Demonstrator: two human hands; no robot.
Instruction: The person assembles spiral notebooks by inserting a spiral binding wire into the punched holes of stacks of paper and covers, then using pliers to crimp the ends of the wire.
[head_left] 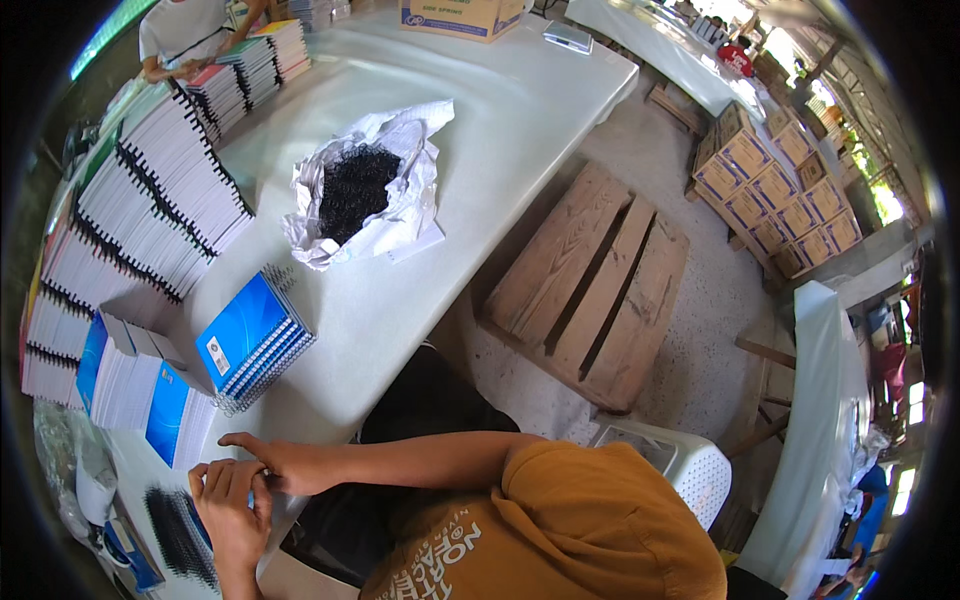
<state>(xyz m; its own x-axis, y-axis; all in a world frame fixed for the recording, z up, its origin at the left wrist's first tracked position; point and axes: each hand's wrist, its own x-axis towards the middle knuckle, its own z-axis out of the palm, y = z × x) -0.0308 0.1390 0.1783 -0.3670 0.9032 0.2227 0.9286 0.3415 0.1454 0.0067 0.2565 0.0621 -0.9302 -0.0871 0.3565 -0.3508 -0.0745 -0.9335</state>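
Note:
My left hand [232, 508] and my right hand [282, 466] are together at the table's near edge, at lower left. Both have bent fingers closed about something mostly hidden; a blue sliver shows between them. One digit of my right hand stretches out to the left. Beside my left hand lie black spiral coils [180, 535]. Just beyond the hands stand blue-covered paper blocks [172, 415]. A stack of blue spiral notebooks [255, 340] lies farther up the table, coil ends sticking out.
A heap of black coils [358, 195] sits in crumpled white paper [425, 140]. Tall notebook stacks [150, 200] line the table's left side, where another person [190, 35] works. Rightward are a low slatted wooden platform [590, 290], a white plastic seat [700, 480] and stacked cartons [775, 190].

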